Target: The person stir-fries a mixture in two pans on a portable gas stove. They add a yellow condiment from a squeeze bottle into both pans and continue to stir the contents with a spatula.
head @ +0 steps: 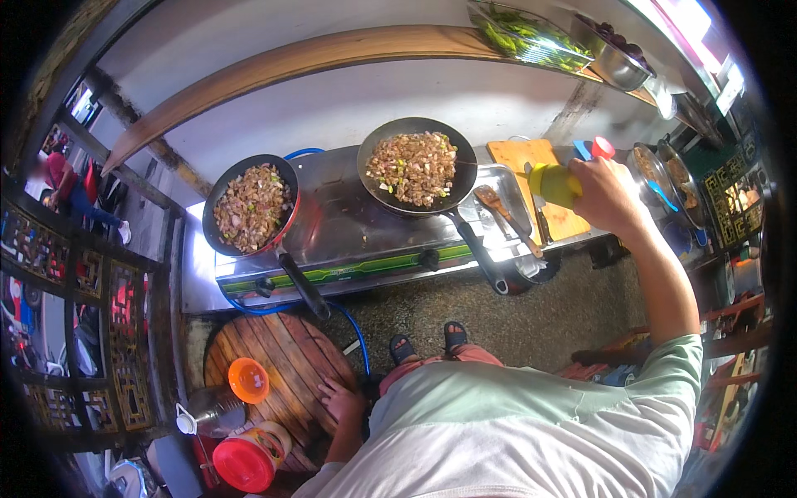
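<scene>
My right hand [601, 190] grips a yellow squeeze bottle [553, 185], tipped sideways with its nozzle towards the pan on the right burner. That black frying pan [367, 177] holds chopped meat [414, 165] with bits of onion and green pepper. A thin streak, possibly liquid, crosses the pan's right side. On the left burner a red-sided frying pan [287, 233] contains a similar chopped mix [252, 208]. My left hand [341, 398] rests on a round slatted wooden table [286, 348], fingers spread and holding nothing.
Right of the gas stove [336, 187], a wooden spatula [507, 218] lies on a metal tray [520, 187] beside a cutting board [570, 221] and knife [543, 227]. The table bears an orange bowl [249, 380], a plastic jug [215, 411] and a red-lidded tub [246, 464]. A shelf [342, 46] runs above.
</scene>
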A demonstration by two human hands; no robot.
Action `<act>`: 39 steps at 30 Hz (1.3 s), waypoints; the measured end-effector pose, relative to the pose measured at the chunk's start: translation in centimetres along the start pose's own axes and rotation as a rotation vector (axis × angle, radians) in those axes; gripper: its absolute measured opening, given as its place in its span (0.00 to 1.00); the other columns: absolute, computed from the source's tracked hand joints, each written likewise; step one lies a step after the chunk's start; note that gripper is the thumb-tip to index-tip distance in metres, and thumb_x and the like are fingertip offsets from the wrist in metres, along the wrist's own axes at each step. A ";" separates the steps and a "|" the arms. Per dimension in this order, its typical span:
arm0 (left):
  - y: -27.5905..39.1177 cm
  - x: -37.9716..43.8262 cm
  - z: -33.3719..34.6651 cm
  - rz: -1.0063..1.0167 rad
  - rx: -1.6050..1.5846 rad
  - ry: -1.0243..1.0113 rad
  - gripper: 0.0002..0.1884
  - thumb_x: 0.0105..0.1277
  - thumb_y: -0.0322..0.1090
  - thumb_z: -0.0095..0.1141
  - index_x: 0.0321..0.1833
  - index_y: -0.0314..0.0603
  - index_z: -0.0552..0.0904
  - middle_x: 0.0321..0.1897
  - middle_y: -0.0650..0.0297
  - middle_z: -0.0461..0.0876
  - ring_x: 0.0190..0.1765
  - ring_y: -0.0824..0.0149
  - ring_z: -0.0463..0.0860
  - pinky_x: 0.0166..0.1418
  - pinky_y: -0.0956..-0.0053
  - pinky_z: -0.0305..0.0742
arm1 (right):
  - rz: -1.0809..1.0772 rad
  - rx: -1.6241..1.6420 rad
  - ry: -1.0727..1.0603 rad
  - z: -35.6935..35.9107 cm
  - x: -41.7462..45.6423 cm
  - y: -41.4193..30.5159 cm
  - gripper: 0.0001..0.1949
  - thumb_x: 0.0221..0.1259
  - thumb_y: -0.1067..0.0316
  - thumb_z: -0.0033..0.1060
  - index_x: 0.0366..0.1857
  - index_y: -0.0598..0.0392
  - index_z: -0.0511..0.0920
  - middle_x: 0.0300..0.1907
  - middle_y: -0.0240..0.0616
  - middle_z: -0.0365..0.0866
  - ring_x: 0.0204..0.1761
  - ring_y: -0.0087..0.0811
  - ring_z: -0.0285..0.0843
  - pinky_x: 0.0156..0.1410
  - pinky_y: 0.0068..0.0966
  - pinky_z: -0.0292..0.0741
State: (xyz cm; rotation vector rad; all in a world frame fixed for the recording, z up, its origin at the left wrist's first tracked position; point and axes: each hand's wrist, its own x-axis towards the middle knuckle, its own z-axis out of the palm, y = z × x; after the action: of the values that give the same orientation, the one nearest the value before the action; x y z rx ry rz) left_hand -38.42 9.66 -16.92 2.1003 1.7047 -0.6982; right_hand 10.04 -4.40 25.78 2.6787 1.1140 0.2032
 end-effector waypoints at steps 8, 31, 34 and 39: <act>-0.1 -0.4 0.1 -0.015 -0.008 0.026 0.53 0.63 0.58 0.59 0.80 0.30 0.48 0.78 0.36 0.51 0.69 0.35 0.68 0.71 0.53 0.68 | 0.032 0.020 0.023 0.3 -1.2 0.0 0.11 0.51 0.66 0.66 0.36 0.59 0.82 0.32 0.50 0.84 0.38 0.51 0.85 0.43 0.42 0.81; -0.1 -0.4 0.5 -0.016 -0.014 0.114 0.52 0.58 0.53 0.62 0.79 0.31 0.51 0.77 0.37 0.55 0.66 0.36 0.70 0.69 0.52 0.69 | 0.079 0.044 -0.061 1.6 -2.3 -0.9 0.12 0.52 0.67 0.64 0.40 0.57 0.82 0.34 0.52 0.85 0.40 0.53 0.85 0.47 0.44 0.80; -0.5 0.1 1.6 -0.005 -0.016 0.152 0.52 0.58 0.51 0.63 0.79 0.31 0.52 0.77 0.36 0.55 0.65 0.36 0.70 0.69 0.53 0.69 | 0.079 0.046 -0.056 1.5 -2.5 -1.5 0.12 0.50 0.67 0.65 0.39 0.57 0.81 0.33 0.52 0.85 0.40 0.53 0.85 0.47 0.44 0.80; -0.6 0.1 1.3 0.037 -0.032 0.170 0.51 0.59 0.51 0.62 0.79 0.30 0.51 0.77 0.36 0.55 0.66 0.36 0.70 0.69 0.51 0.69 | 0.074 0.121 -0.046 1.9 -2.8 -1.8 0.16 0.45 0.66 0.70 0.41 0.55 0.81 0.33 0.51 0.85 0.41 0.53 0.84 0.48 0.43 0.80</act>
State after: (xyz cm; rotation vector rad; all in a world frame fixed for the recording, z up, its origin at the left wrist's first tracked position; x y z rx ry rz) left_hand -39.17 9.13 -18.02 2.2177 1.7461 -0.4905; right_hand 7.26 -5.44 23.31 2.8188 1.0461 0.0886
